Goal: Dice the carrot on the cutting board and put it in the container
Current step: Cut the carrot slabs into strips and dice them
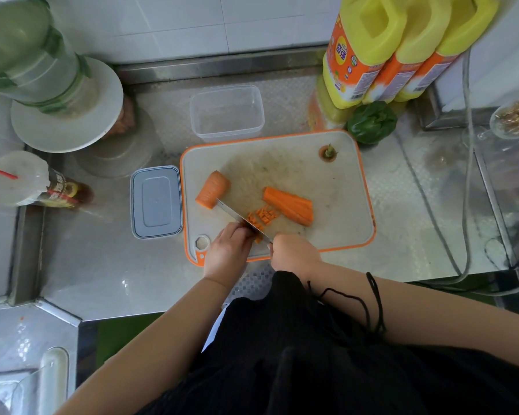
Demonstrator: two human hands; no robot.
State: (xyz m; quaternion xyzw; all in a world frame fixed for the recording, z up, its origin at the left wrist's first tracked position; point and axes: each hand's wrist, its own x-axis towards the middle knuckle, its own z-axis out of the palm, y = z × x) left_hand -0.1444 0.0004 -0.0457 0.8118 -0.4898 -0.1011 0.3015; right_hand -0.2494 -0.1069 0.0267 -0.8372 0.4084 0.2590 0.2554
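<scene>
the right hand is curling round a knife handle that is hidden inside the fist; only the blade is showing, running up and left across the board with its tip just beside the carrot chunk. the left hand is resting knuckles-up at the board's lower edge, its fingertips tucked under the blade side so it is hard to make out what they are pinching; a bit of orange is showing just right of them, so they seem to be holding carrot strips against the blade. the dice are lying in a small heap at the middle of the board, touching the blade's far side. a larger sliced carrot piece is lying just right of the dice, and the carrot top is sitting alone near the board's upper right corner.

the clear container is standing just above the board's upper edge, with no carrot in it. its grey lid is lying flat just beside the board's left edge. at the upper right, yellow bottles are standing in a row, cut off by the frame's top, with a green vegetable at their foot. at the far right edge a bowl of brownish bits is being cut off by the frame. at the upper left a green-taped jar is looming, blurred.
</scene>
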